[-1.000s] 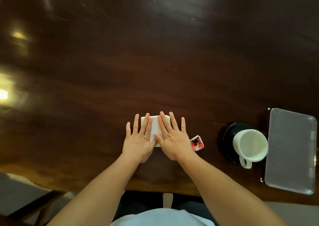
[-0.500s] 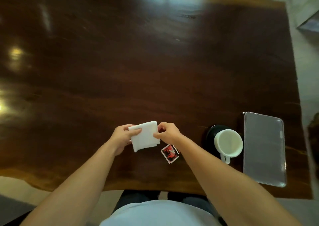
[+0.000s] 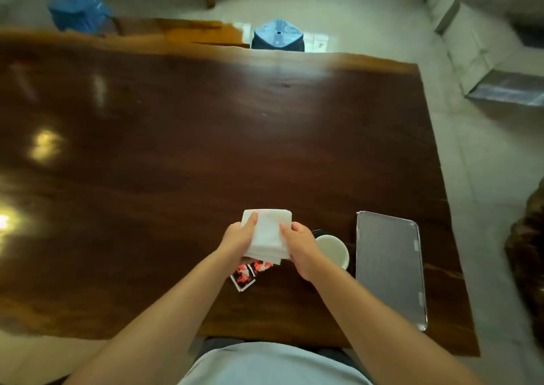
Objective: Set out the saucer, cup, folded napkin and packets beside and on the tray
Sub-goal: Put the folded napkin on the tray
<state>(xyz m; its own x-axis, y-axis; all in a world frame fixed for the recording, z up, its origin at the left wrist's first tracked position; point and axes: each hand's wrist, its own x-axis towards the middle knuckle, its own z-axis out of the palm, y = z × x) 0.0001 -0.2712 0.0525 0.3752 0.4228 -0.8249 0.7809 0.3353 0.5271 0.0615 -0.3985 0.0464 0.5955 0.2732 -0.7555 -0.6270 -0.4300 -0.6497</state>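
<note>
A white folded napkin [image 3: 267, 234] is held above the table between both hands. My left hand [image 3: 238, 237] grips its left edge and my right hand [image 3: 300, 245] grips its right edge. Red and white packets [image 3: 247, 274] lie on the table just below the napkin, partly hidden by it. A white cup [image 3: 334, 250] stands on a dark saucer [image 3: 319, 233] right of my right hand, which covers part of both. The grey metal tray [image 3: 388, 267] lies to the right of the cup, with nothing on it.
The dark wooden table [image 3: 206, 149] stretches far to the left and back. Its right edge runs close beside the tray. Two blue plastic stools [image 3: 278, 36] stand on the floor beyond the far edge.
The napkin was pressed flat on the table under both hands; both hands then gripped it and lifted it, and it now hangs over the packets. The camera view has tilted up.
</note>
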